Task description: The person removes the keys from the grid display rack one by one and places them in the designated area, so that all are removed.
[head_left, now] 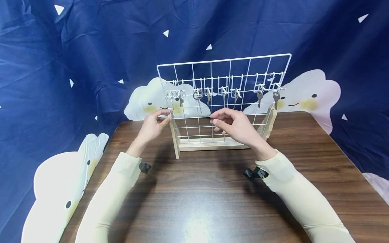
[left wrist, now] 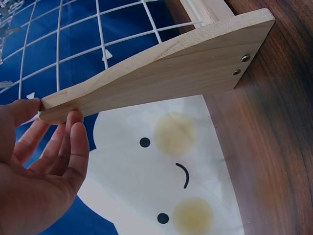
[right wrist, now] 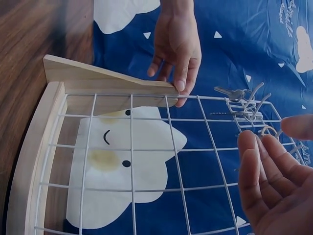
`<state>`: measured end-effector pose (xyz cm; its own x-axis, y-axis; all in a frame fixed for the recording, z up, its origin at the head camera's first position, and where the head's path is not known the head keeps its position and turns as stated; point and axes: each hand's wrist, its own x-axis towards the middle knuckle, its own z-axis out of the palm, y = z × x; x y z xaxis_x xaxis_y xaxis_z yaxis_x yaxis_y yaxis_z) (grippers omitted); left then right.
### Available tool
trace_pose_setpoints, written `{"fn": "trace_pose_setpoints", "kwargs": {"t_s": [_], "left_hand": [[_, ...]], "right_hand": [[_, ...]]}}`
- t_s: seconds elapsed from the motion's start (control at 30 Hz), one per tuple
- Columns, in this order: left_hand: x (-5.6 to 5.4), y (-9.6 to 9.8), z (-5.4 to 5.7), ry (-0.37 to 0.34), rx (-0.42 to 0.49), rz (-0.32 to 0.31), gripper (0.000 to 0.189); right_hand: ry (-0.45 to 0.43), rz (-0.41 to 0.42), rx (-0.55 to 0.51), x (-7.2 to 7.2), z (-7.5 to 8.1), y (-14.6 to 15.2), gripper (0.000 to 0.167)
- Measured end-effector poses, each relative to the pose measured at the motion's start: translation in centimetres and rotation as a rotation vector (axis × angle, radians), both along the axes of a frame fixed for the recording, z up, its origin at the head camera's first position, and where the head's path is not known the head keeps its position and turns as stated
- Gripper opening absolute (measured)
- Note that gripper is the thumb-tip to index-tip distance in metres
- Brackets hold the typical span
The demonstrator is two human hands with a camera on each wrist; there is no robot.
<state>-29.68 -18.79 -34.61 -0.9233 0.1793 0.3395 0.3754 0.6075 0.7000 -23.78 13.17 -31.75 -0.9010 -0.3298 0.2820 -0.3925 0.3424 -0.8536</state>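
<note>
Okay, rack (head_left: pixel 224 60) stands just right of centre in the head view, keys (head_left: pixel 259 99) hung along its upper part; my left hand (head_left: pixel 153 126) pinches the top of its wooden side (left wrist: pixel 146 78), while my right hand (head_left: pixel 238 126) hovers mid-frame, loosely curled, thumb apart from fingertips, nothing visible in it. I'd want that left pinch firm so the rack won't rock, and any right-hand move slow, so no key gets knocked.

Wire grid (right wrist: pixel 176 149) common to all views
</note>
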Motion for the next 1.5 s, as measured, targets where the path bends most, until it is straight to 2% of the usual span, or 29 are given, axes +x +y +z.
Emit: {"fn": "trace_pose_setpoints", "kwargs": {"t_s": [0.47,0.93,1.33,1.5], "left_hand": [[-0.2,-0.1,-0.2,0.011,0.007,-0.004,0.032],[-0.2,0.0,-0.2,0.033,0.012,-0.018,0.032],[-0.3,0.0,-0.4,0.039,0.033,-0.035,0.03],[-0.3,-0.1,-0.5,0.043,0.03,-0.034,0.031]], "right_hand": [[0.021,0.02,-0.042,-0.3,0.4,-1.9,0.021],[0.043,0.039,-0.075,-0.7,-0.1,-3.5,0.02],[0.032,0.016,-0.102,-0.8,0.0,-5.0,0.018],[0.056,0.016,-0.111,-0.9,0.0,-5.5,0.017]]}}
